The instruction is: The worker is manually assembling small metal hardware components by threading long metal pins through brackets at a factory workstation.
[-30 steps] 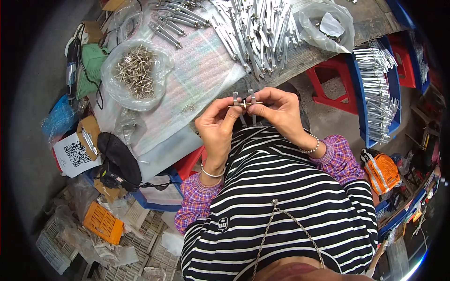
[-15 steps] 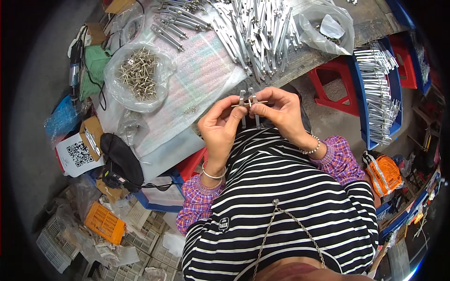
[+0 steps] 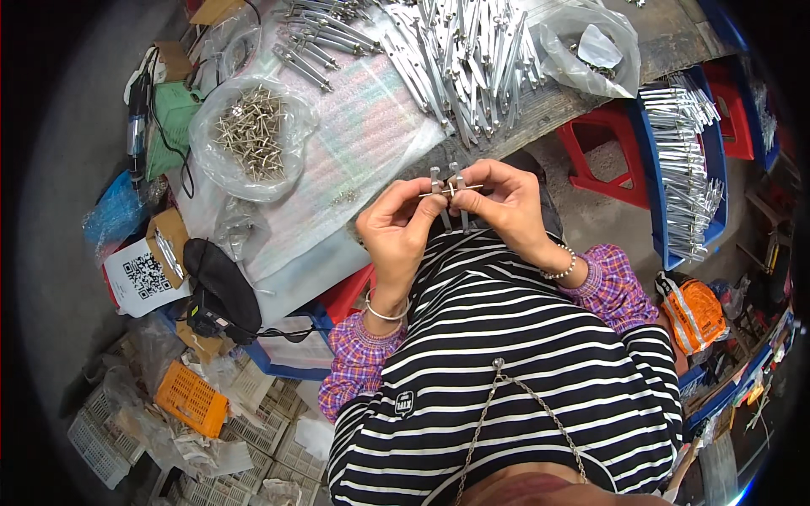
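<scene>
My left hand (image 3: 393, 226) and my right hand (image 3: 510, 207) meet just past the front edge of the table, fingertips pinched. Between them stand two slim silver metal bars, the left bar (image 3: 435, 175) and the right bar (image 3: 460, 179), side by side with a small gap. A thin metal pin (image 3: 451, 190) with a short crosspiece lies crosswise at the bars, its ends showing by my fingers. My left hand grips the left bar, my right hand the right one. Fingertips hide how far the pin passes through them.
On the table are a clear bag of cross-shaped pins (image 3: 251, 139), a heap of silver bars (image 3: 468, 63) and another plastic bag (image 3: 591, 55). At the right, a blue tray (image 3: 654, 181) holds more bars near a red stool (image 3: 603, 160). A black pouch (image 3: 221, 282) hangs left.
The two bars tilt slightly differently between my fingertips. Both hands stay almost in place, still gripping the parts; the rest of the view shifts only a little.
</scene>
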A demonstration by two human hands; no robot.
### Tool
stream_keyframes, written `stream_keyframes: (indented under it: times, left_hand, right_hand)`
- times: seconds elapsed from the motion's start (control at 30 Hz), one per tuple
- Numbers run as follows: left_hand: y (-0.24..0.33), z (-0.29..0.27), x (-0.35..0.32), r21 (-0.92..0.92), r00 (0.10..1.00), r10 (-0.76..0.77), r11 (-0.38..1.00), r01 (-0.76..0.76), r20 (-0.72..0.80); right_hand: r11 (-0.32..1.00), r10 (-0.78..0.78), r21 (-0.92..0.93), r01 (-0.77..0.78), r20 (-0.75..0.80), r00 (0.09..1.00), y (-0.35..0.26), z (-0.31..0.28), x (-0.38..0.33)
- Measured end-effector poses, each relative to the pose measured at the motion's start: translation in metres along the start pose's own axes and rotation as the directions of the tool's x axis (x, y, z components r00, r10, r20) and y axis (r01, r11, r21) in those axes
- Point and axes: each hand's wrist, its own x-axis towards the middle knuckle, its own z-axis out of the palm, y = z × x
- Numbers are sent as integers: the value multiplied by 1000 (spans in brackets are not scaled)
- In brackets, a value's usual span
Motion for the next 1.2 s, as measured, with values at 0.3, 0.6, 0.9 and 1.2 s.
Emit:
stream_keyframes:
  times: [0.3,0.6,0.9,1.2]
  left_hand:
    - [1,0,2,74,998,30,997,-34,50]
    - [-4,1,6,-7,999,4,1000,-4,36]
    - [3,-4,5,-130,997,-57,990,62,46]
    - [11,-10,-9,-185,985,-92,976,118,143]
  right_hand:
    - [999,32,-41,-31,20,999,1,-3,1]
    - [996,72,-52,-71,24,997,-3,-3,6]
    - [996,41,-85,-32,105,994,-7,-1,2]
    - [767,-296,-501,400,276,915,-10,-12,1]
